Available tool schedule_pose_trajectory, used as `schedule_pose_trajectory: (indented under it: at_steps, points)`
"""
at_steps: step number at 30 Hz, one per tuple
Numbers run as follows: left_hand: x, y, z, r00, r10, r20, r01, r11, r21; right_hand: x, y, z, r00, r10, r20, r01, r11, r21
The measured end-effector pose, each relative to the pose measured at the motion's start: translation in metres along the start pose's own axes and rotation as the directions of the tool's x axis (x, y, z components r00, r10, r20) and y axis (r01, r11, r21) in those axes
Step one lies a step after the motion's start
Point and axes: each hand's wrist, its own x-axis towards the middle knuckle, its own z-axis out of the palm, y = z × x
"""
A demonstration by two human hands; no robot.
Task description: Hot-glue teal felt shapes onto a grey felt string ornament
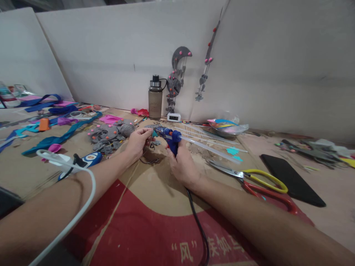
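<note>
My right hand [184, 164] is wrapped around the handle of a blue hot glue gun [174, 139]. A long clear glue stick [209, 147] sticks out of its back, and a black cord [196, 218] runs down from below the hand. The gun's front end points left, toward my left hand [139, 142]. The fingers of that hand are pinched together close to the front end, beside a small teal spot and some small grey pieces [155, 142]. What lies between the left fingertips is too small to make out.
Scissors [240, 174] and a black phone [291, 179] lie to the right. Grey felt pieces with pink dots [104, 135] and teal fabric [65, 133] lie left. A water bottle [155, 99], a small clock [173, 117] and a plastic-wrapped bowl [226, 127] stand behind. A white cable [88, 195] crosses my left arm.
</note>
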Motion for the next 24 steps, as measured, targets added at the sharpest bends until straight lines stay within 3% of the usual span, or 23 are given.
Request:
schedule_pose_trajectory:
  at_steps: [24]
  points:
    - [-0.0004,0.0024,-0.0004,0.999,0.0,-0.037,0.0,1.0,-0.024,-0.0003,0.0008,0.0005,1.0,-0.023,-0.01,0.022,1.0,-0.011]
